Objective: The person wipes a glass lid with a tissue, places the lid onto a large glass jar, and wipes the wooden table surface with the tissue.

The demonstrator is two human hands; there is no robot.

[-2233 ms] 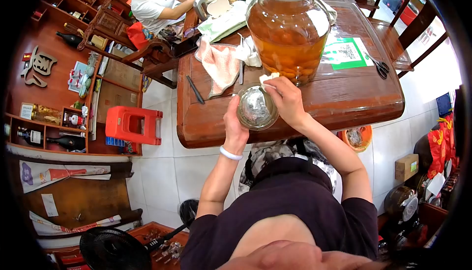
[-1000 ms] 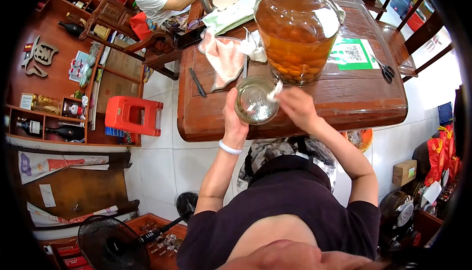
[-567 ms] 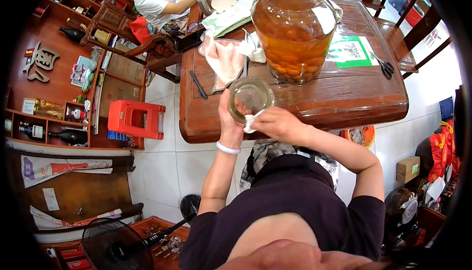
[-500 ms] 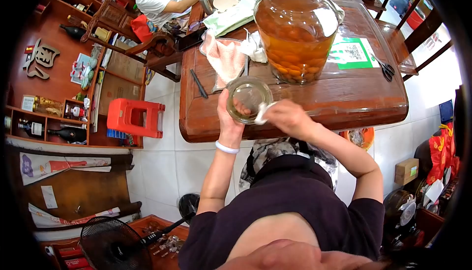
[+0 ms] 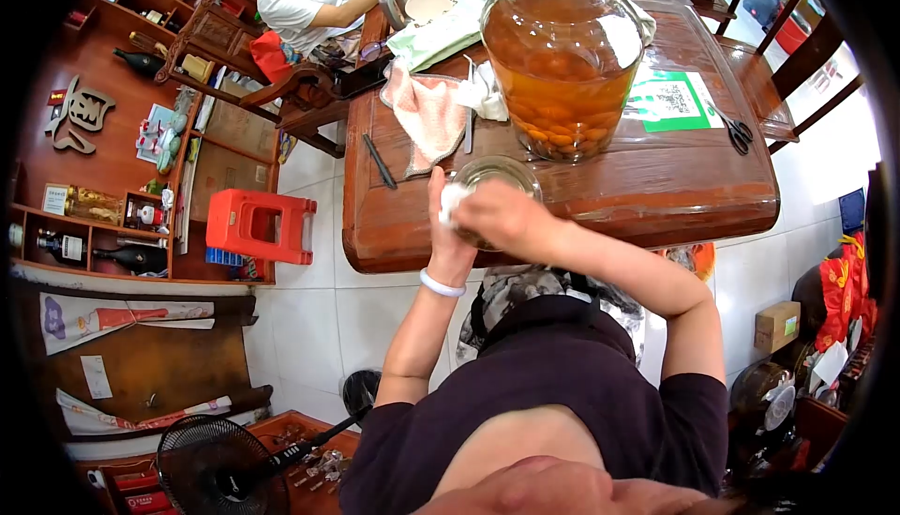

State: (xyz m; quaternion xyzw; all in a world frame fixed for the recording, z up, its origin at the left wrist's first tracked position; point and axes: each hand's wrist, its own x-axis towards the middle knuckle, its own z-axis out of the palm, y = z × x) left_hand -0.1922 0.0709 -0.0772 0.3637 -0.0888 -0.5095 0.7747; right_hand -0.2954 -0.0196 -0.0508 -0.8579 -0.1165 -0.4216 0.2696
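My left hand (image 5: 450, 234) is closed on the left side of a round clear glass piece (image 5: 503, 167), which looks like a jar lid, just over the table's near edge. Slightly blurred, my right hand (image 5: 509, 221) pinches a white wad of tissue or cloth (image 5: 455, 202) against the glass near my left fingers. Much of the glass is hidden behind the right hand. Beyond it stands a large glass jar (image 5: 562, 65) of amber liquid, with round orange fruit-like pieces in the bottom.
On the wooden table (image 5: 656, 201) lie a pink towel (image 5: 427, 117), a dark pen-like stick (image 5: 380, 161), a green-and-white card (image 5: 670, 103) and scissors (image 5: 738, 133). A red stool (image 5: 261, 226) stands left. Another person in a white shirt (image 5: 298, 4) sits at the far left.
My right hand has moved left across the glass, carrying the white wad from its right side to the left. The glass has shifted slightly right and is now mostly covered.
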